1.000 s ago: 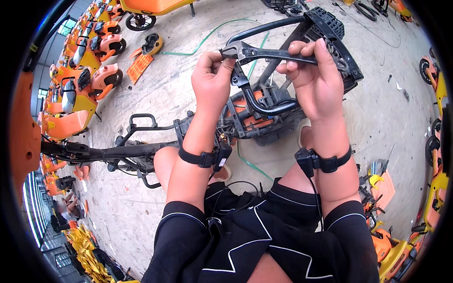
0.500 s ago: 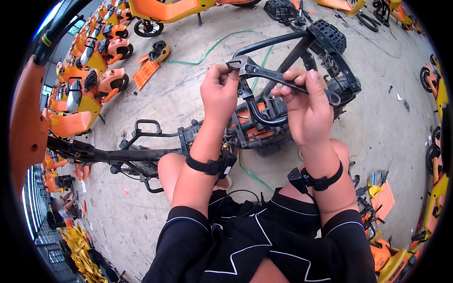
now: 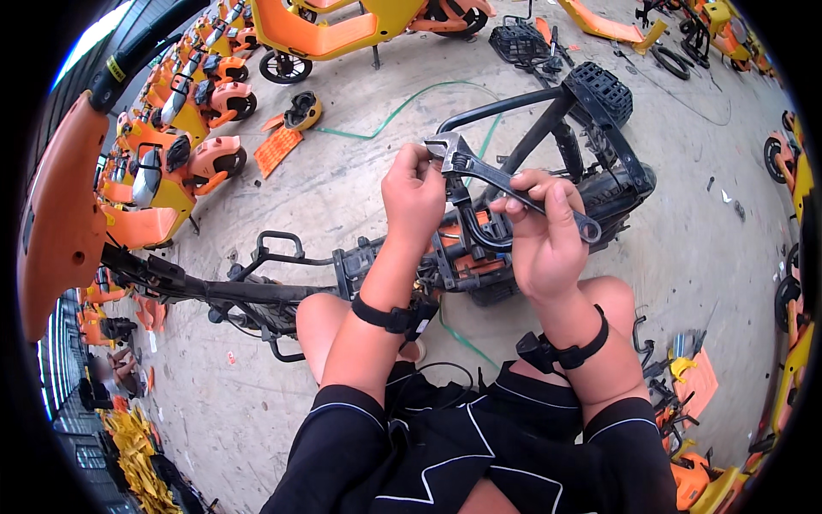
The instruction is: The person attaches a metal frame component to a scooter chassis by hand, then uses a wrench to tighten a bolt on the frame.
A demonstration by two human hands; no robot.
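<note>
An adjustable wrench [image 3: 497,177] lies slantwise above a stripped black scooter frame [image 3: 535,141], its jaw at the upper left. My right hand [image 3: 550,242] is closed round the wrench handle, with thumb and fingers near its ringed end. Close by the jaw, my left hand [image 3: 414,195] has its fingers pinched together. Whatever they hold is hidden behind the fingers and the wrench head. Just below the jaw, a bent black tube [image 3: 469,218] curves down toward an orange and black section in the middle of the frame. Both of my wrists wear black straps.
The frame's long beam [image 3: 231,287] stretches left to an orange front panel [image 3: 64,214]. A black basket-like rack [image 3: 602,90] tops its far end. Yellow and orange scooters [image 3: 360,34] line the back and left. A helmet [image 3: 303,111] and loose parts [image 3: 695,381] lie on the floor.
The whole scene sits lower in the picture, as the view has shifted. The wrench slopes more steeply, its handle end lower relative to the jaw. Both hands keep their grips.
</note>
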